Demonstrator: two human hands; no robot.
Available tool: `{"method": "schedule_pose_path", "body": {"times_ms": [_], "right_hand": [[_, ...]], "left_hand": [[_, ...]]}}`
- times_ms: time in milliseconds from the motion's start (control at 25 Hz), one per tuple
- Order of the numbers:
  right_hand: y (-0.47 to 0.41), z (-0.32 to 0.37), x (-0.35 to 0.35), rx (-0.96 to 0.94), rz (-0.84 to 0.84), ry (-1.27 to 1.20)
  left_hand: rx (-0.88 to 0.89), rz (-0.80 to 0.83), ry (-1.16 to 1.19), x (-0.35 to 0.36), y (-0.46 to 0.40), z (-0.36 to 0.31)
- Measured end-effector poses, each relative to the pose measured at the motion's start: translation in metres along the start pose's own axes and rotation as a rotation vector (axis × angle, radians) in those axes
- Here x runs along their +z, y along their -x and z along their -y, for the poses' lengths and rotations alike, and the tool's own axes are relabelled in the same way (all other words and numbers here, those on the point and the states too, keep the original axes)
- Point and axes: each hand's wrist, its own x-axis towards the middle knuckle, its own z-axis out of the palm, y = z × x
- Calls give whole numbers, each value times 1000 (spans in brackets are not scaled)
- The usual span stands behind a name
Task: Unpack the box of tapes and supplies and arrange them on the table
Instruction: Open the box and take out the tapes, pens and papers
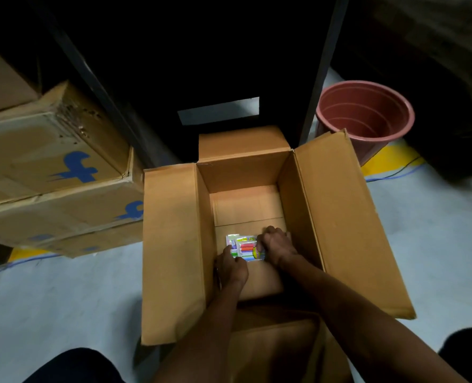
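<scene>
An open cardboard box (pixel 174 244) stands on the floor with its flaps folded out. On its bottom lies a small colourful blister pack (pixel 244 248) of supplies. Both my arms reach down into the box. My left hand (pixel 230 265) grips the pack's near left corner. My right hand (pixel 276 244) curls its fingers over the pack's right edge. The rest of the box floor shows bare cardboard.
Stacked cardboard boxes (pixel 55 172) with blue logos sit at the left. A reddish plastic bucket (pixel 364 117) stands at the back right. Dark metal legs (pixel 316 76) of a table or rack rise behind the box. Blue cables (pixel 392 175) run over the grey floor.
</scene>
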Motion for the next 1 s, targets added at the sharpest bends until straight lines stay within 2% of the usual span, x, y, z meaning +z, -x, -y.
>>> {"method": "schedule_pose_path", "body": {"times_ms": [200, 320, 440, 600, 720, 1000], "right_hand": [[3, -5, -5, -6, 19, -41], [-1, 0, -14, 73, -4, -134], [-9, 4, -24, 205, -122, -499], [-3, 5, -45, 186, -197, -883], [7, 6, -51, 176, -207, -1108], [11, 5, -61, 173, -193, -1571]], "left_hand": [[22, -30, 7, 4, 0, 6], [5, -89, 98, 7, 0, 10], [-52, -153, 187, 10, 2, 9], [-134, -102, 210, 15, 11, -7], [-177, -42, 158, 27, 11, -15], [-191, -109, 70, 57, -3, -30]]}}
